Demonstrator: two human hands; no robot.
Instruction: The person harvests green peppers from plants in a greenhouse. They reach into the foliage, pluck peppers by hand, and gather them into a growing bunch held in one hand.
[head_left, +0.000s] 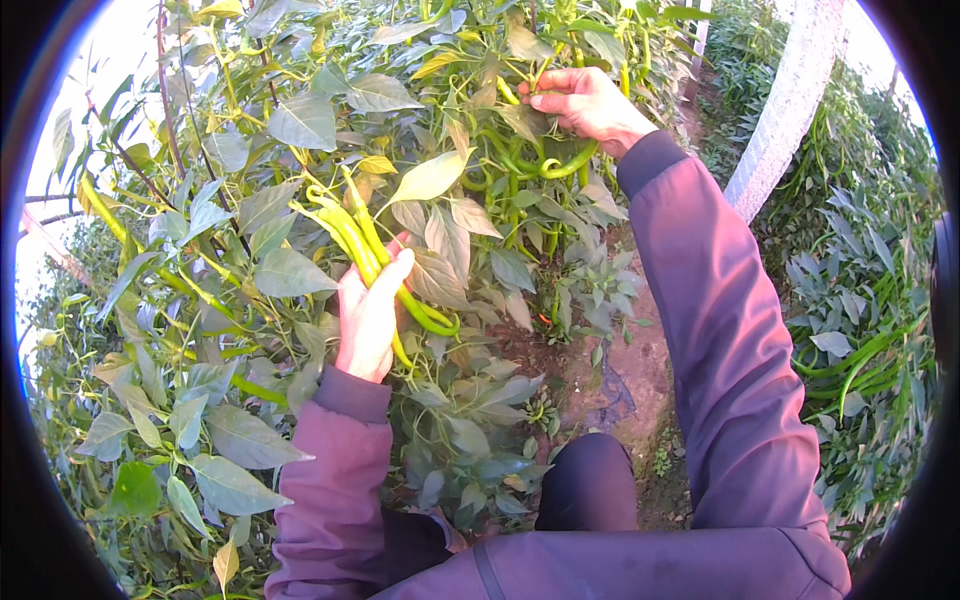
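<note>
Several long green peppers (358, 244) lie bunched in my left hand (367, 307), stems up and curled tips hanging below the thumb. Farther up and to the right, my right hand (581, 105) pinches a thin green stem on a pepper plant (517, 45) between thumb and fingertips. What hangs from that stem is partly hidden by leaves. Just under the right wrist, a curved green pepper (571, 162) dangles among others. A pale yellow-green leaf (429, 178) stands beside the bunch in the left hand.
Dense pepper foliage (247, 442) fills the left side, with more green peppers (105, 210) hanging there. A whitish post (787, 105) leans at the upper right. Bare soil (622, 360) runs between the rows. Another row bears peppers (862, 360) at right. My knee (589, 484) is below.
</note>
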